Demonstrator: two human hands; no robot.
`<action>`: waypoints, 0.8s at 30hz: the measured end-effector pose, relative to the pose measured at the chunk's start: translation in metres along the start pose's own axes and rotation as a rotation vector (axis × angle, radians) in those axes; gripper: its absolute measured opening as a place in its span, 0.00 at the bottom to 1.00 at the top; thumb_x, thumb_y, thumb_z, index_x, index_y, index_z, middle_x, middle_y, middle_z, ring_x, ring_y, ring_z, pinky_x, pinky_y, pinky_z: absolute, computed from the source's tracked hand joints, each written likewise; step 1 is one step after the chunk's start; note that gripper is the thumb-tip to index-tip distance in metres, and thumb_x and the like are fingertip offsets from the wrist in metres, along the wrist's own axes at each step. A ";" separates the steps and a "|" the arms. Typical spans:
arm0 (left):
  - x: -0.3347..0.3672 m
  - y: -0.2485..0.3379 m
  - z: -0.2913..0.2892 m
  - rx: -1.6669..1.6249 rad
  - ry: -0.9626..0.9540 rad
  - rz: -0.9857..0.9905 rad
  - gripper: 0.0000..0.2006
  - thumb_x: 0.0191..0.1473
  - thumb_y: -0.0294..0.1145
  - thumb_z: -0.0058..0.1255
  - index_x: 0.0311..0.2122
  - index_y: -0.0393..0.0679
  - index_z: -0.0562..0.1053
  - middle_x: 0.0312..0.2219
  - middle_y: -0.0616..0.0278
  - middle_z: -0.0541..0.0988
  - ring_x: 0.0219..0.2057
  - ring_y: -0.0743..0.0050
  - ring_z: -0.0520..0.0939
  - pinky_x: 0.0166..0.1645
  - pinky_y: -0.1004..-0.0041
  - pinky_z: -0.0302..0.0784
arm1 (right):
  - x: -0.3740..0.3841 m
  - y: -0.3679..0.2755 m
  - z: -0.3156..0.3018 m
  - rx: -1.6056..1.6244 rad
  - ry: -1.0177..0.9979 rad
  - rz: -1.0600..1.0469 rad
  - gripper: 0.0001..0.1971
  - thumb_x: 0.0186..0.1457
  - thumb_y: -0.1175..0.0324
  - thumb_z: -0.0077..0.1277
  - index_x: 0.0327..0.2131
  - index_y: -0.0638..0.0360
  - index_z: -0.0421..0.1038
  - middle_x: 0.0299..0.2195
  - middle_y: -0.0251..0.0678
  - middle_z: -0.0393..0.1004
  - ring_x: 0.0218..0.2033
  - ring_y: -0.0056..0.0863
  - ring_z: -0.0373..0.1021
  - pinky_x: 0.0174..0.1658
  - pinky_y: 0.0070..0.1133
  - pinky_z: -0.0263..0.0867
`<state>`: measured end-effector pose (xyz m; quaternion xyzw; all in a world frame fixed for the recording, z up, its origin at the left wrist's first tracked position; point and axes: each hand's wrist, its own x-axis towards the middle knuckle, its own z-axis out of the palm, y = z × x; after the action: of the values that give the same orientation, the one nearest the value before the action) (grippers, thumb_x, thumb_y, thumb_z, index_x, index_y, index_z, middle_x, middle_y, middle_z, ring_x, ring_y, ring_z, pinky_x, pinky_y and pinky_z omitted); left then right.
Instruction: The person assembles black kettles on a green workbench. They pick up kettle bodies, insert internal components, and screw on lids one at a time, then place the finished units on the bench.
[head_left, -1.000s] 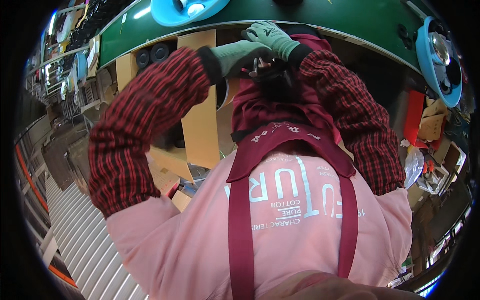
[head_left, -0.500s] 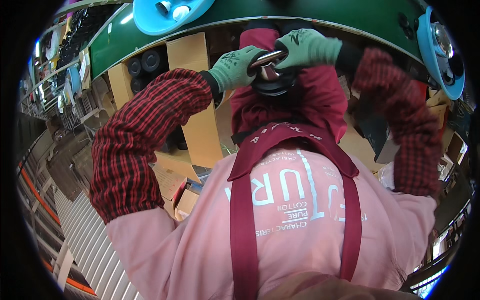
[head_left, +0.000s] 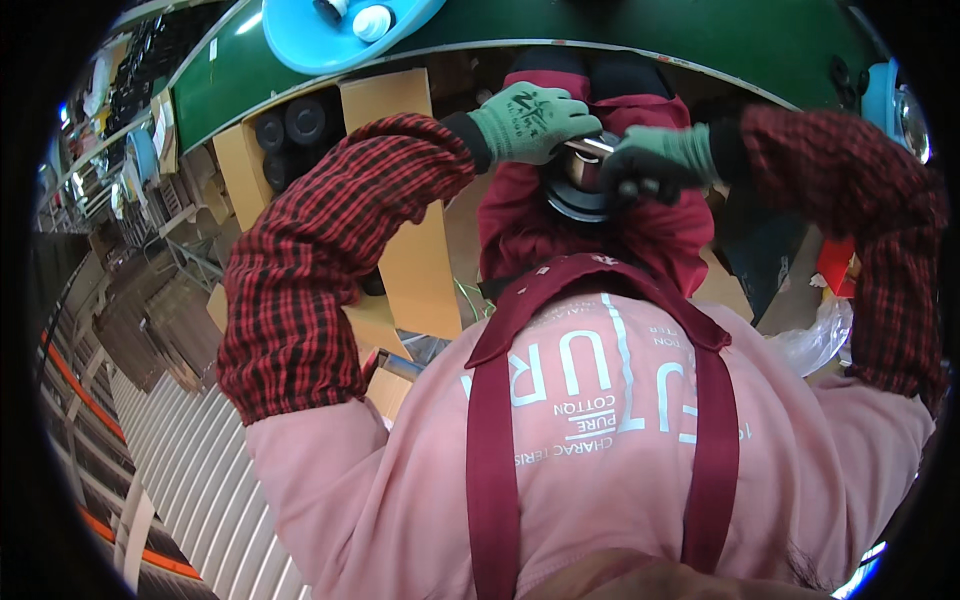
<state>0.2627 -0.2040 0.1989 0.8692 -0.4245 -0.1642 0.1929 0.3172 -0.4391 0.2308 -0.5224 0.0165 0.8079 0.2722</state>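
Observation:
A round fitting with a shiny metal top and a wide black base (head_left: 578, 205) rests over my lap, against the dark red apron (head_left: 510, 215). My left hand (head_left: 533, 122), in a green glove, grips the metal top from its left edge. On the opposite side, my gloved right hand (head_left: 660, 163) is closed with curled fingers against the fitting's upper right. The gloves hide part of the metal top, and what exactly the right fingers pinch cannot be made out.
A green worktable (head_left: 700, 28) runs along the far side. On it stand a light-blue basin (head_left: 290, 55) with a white round part (head_left: 372, 22) and another blue basin (head_left: 880, 105) at right. An open cardboard box (head_left: 390, 215) holds black round parts (head_left: 305, 120). A clear plastic bag (head_left: 815, 340) lies right.
Both hands and the fitting have shifted right and slightly nearer. My right hand has turned from above the metal top to its right side, fingers now curled downward.

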 end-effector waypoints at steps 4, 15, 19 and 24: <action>0.033 -0.034 0.014 0.040 0.118 0.408 0.19 0.44 0.38 0.64 0.44 0.54 0.76 0.42 0.63 0.77 0.43 0.59 0.80 0.42 0.63 0.82 | -0.002 0.005 0.070 0.577 0.201 -0.041 0.07 0.61 0.59 0.54 0.32 0.47 0.70 0.22 0.25 0.70 0.16 0.19 0.63 0.19 0.22 0.57; 0.003 0.001 -0.008 -0.188 0.775 -0.352 0.49 0.44 0.43 0.73 0.71 0.45 0.61 0.65 0.51 0.67 0.67 0.48 0.69 0.70 0.51 0.64 | -0.044 0.059 -0.028 0.379 0.436 -0.556 0.17 0.65 0.52 0.57 0.38 0.57 0.81 0.24 0.26 0.78 0.19 0.14 0.70 0.20 0.14 0.63; -0.051 0.044 0.031 -0.730 0.494 -0.271 0.57 0.39 0.51 0.80 0.72 0.42 0.61 0.70 0.48 0.62 0.71 0.46 0.63 0.75 0.51 0.56 | -0.001 0.068 -0.159 0.610 1.037 -0.794 0.13 0.63 0.56 0.60 0.32 0.55 0.77 0.23 0.25 0.76 0.18 0.14 0.68 0.20 0.16 0.62; -0.038 0.109 0.042 -0.411 0.528 -0.226 0.47 0.31 0.47 0.83 0.62 0.53 0.75 0.66 0.50 0.68 0.71 0.30 0.60 0.73 0.43 0.60 | 0.038 0.085 -0.272 0.886 0.726 -0.881 0.14 0.65 0.51 0.59 0.34 0.49 0.74 0.23 0.22 0.70 0.20 0.16 0.65 0.20 0.16 0.57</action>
<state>0.1479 -0.2431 0.2192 0.8661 -0.2193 -0.0361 0.4477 0.4940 -0.5803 0.0525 -0.5568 0.2196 0.3159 0.7362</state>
